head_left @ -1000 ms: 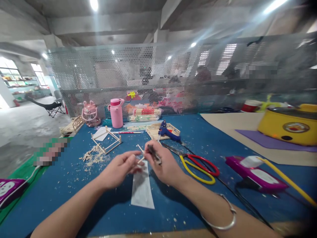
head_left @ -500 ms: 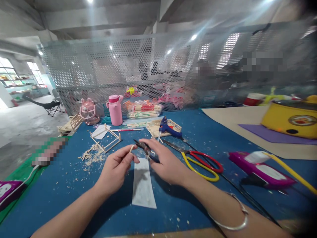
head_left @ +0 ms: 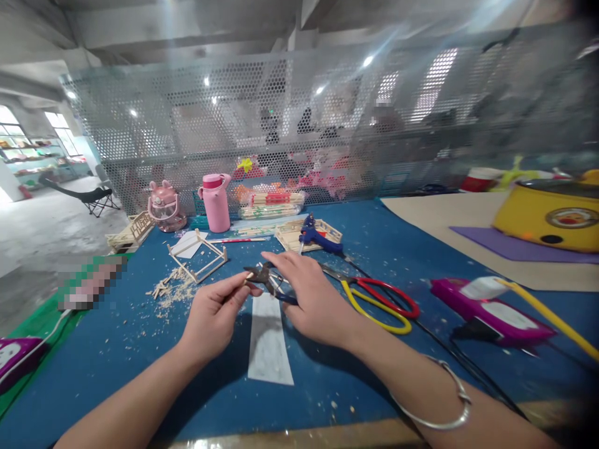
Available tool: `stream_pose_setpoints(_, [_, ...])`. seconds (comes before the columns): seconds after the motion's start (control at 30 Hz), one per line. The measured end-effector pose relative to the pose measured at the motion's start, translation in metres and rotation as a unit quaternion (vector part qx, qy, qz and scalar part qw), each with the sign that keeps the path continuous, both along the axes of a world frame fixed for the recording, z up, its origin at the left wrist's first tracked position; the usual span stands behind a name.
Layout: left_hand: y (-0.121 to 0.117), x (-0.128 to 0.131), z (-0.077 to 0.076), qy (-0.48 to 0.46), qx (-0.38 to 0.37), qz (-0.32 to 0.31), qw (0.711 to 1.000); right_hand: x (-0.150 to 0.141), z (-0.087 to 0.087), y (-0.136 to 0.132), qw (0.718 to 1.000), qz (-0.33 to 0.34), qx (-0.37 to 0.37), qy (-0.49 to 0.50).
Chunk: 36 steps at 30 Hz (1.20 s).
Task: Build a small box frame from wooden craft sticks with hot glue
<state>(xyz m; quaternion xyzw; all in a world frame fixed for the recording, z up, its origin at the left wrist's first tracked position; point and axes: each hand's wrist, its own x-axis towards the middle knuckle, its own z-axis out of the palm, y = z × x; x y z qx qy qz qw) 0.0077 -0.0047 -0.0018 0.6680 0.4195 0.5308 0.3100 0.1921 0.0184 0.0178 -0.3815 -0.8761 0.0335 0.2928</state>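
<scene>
My left hand (head_left: 213,315) pinches a short pale wooden stick (head_left: 249,278) between thumb and fingertips. My right hand (head_left: 311,299) is closed on a pair of cutting pliers (head_left: 262,274), whose dark jaws point left and meet the stick at my left fingertips. Beneath both hands a narrow white paper strip (head_left: 270,349) lies on the blue table mat. An open frame of thin sticks (head_left: 208,269) stands beyond my left hand, beside a heap of cut stick bits and sawdust (head_left: 175,287).
Scissors with red and yellow handles (head_left: 381,305) lie right of my right hand. Behind them a blue glue gun (head_left: 321,240) rests on a wooden stick tray (head_left: 290,238). A pink bottle (head_left: 216,206) stands at the back, a purple power strip (head_left: 496,318) at right, with cords trailing forward.
The pliers' jaws have moved left and down onto the stick at my left fingertips. The stick, upright before, is now mostly hidden by the jaws and fingers. The camera view has shifted slightly.
</scene>
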Motion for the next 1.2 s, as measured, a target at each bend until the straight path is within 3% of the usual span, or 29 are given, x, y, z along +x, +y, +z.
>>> stream_pose_setpoints(0.5, [-0.004, 0.0, 0.002, 0.058, 0.074, 0.002, 0.996, -0.001, 0.0, -0.004, 1.0, 0.015, 0.026, -0.003])
stream_pose_setpoints(0.87, [-0.007, 0.001, -0.001, 0.052, 0.109, 0.01, 0.993, -0.003, -0.001, -0.006, 0.999, 0.032, 0.015, 0.021])
stream_pose_setpoints(1.2, [-0.012, 0.003, -0.001, 0.08, 0.122, 0.015, 0.989, 0.0, -0.006, 0.0, 0.997, 0.03, 0.059, 0.024])
